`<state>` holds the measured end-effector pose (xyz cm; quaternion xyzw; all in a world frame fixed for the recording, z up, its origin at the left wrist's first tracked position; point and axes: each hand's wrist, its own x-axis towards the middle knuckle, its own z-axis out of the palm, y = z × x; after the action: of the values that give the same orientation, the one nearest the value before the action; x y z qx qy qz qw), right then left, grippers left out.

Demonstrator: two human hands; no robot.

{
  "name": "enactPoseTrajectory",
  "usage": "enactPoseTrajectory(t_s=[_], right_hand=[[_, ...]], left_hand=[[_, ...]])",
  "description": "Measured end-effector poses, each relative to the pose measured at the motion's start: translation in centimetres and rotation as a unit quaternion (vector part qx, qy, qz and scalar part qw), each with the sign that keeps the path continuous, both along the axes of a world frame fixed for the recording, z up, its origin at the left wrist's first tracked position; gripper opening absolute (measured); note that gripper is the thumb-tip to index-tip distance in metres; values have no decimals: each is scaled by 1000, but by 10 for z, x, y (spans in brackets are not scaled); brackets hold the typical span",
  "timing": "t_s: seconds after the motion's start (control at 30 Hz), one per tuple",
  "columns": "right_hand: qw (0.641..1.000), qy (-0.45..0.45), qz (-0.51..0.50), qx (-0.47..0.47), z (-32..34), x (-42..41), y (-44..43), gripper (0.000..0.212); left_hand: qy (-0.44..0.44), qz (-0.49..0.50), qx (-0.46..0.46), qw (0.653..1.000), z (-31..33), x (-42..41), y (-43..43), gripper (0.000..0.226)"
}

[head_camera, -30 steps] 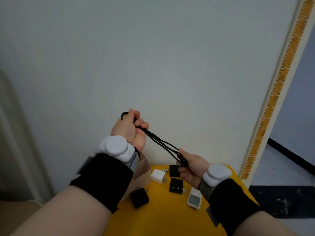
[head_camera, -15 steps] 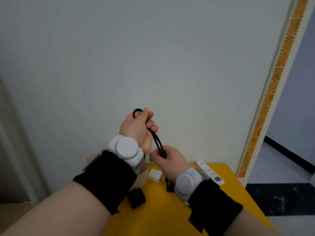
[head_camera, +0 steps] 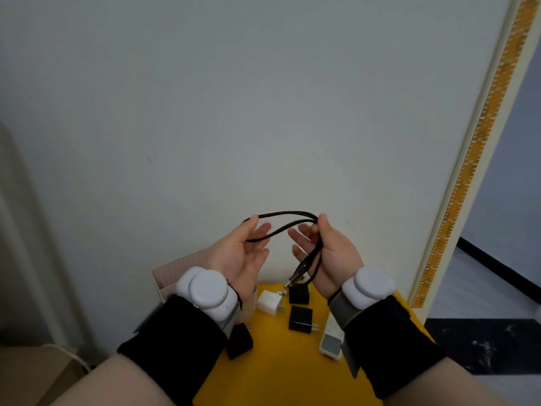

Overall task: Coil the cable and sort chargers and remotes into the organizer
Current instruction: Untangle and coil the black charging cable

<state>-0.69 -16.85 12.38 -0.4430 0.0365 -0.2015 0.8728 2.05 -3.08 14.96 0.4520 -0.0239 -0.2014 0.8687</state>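
Black cable (head_camera: 281, 214), a single one, hangs in the air between two hands above the yellow counter (head_camera: 281, 361). Its doubled loop runs roughly level from left to right. One bend is hooked over the thumb of the left hand (head_camera: 243, 253), whose palm faces up with the fingers straight and spread, gripping nothing. The right hand (head_camera: 333, 250) pinches the strands under its thumb. From there the loose ends drop along the palm, and the plug (head_camera: 294, 281) points down and left toward the counter.

Four chargers lie on the counter:
- one white charger (head_camera: 269, 301)
- a rear black charger (head_camera: 298, 295) just below the plug
- a middle black charger (head_camera: 301, 317) in front of it
- a near-left black charger (head_camera: 238, 342), partly hidden by the left sleeve

One white remote (head_camera: 330, 341) lies beside the right wrist, its long axis running toward the wall. One pale perforated organizer (head_camera: 168, 275) stands at the counter's left edge, behind the left wrist.
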Motion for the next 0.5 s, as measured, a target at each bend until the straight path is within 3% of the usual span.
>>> enactPoseTrajectory(t_s=[0.13,0.5], right_hand=[[993,-32,34,106,6,-3,1,40],[981,-59,66,174,18,-14,5,69]], left_hand=[[-1,-23,44,999,-15,-9,-9,35],[20,-142,53,988,-36,-26,-25,28]])
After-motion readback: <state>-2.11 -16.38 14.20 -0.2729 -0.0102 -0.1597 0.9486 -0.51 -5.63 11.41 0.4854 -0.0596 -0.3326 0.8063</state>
